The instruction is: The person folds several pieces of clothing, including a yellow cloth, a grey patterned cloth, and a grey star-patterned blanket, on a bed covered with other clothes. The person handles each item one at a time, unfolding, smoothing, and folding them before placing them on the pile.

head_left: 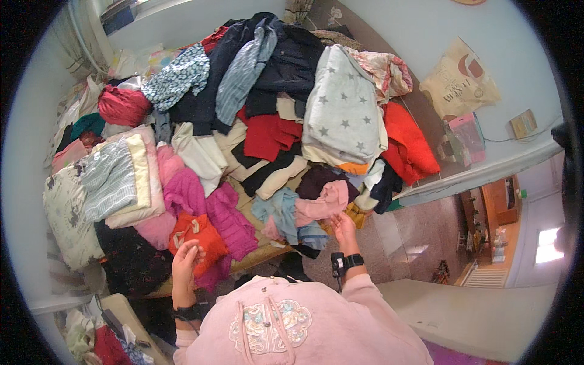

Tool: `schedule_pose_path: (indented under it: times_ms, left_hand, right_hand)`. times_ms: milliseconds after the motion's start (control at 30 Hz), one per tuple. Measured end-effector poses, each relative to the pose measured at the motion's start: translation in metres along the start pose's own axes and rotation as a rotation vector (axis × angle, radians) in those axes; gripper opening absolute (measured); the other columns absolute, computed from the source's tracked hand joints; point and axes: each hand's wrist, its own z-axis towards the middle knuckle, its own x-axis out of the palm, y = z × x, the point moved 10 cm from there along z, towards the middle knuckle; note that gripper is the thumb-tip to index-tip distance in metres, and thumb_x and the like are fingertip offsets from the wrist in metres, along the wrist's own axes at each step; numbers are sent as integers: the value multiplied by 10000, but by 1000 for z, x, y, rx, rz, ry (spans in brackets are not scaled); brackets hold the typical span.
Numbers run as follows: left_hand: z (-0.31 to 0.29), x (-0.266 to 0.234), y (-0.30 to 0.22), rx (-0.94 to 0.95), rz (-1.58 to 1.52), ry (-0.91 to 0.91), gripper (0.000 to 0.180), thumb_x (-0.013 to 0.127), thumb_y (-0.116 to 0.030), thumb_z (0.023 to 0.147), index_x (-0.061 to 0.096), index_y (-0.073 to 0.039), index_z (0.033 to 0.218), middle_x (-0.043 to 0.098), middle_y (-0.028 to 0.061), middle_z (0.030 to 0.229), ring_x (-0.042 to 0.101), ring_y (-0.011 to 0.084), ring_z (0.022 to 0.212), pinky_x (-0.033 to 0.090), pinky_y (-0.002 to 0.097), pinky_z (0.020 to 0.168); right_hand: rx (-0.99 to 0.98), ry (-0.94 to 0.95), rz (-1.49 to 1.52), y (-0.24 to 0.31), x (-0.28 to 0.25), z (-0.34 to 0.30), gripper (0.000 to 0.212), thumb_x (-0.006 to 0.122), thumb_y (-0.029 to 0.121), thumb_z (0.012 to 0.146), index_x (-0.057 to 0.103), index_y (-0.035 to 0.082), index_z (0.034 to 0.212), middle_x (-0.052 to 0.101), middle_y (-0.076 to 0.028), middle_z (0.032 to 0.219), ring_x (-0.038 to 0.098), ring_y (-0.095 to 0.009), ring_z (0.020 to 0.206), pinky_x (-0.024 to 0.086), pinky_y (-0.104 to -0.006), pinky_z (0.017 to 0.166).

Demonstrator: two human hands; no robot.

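Note:
My right hand (345, 231) has its fingers at the near edge of a small pink garment (325, 202) and appears to pinch it. This garment lies partly over a crumpled light blue garment (280, 210), with dark purple cloth (319, 182) behind. My left hand (187, 258) is raised in front of an orange-red garment (204, 234), its fingers curled together. What it holds, if anything, cannot be made out. A bright magenta puffer jacket (231, 216) spreads beside the orange-red garment.
Heaped clothes cover the bed (243, 199). A folded grey blanket with stars (340, 109) tops a stack at the back right, beside a red garment (409, 146). Folded clothes (112, 182) are piled at left. A chair (131, 322) bearing clothes stands at lower left.

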Motion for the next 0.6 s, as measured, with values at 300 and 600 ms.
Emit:
schedule_pose_path:
  times_ms: [300,600]
  left_hand:
    - [-18,89,87,-183,-151,-238,163,513,-114,874,550,-68,1026,597,30,846,586,126,737,475,246,640]
    - [-22,142,82,-157,-91,-336,155,498,-106,883,546,-62,1024,596,27,855,581,124,744,472,253,651]
  right_hand:
    - [-243,-43,-202,127,12,129,328,589,144,814,473,29,1098,543,-83,1010,546,-177,925,486,-318,690]
    - [-590,-221,-661,219,27,229,703,691,223,728,347,-76,1263,437,-191,1251,454,-266,1104,353,-334,937]
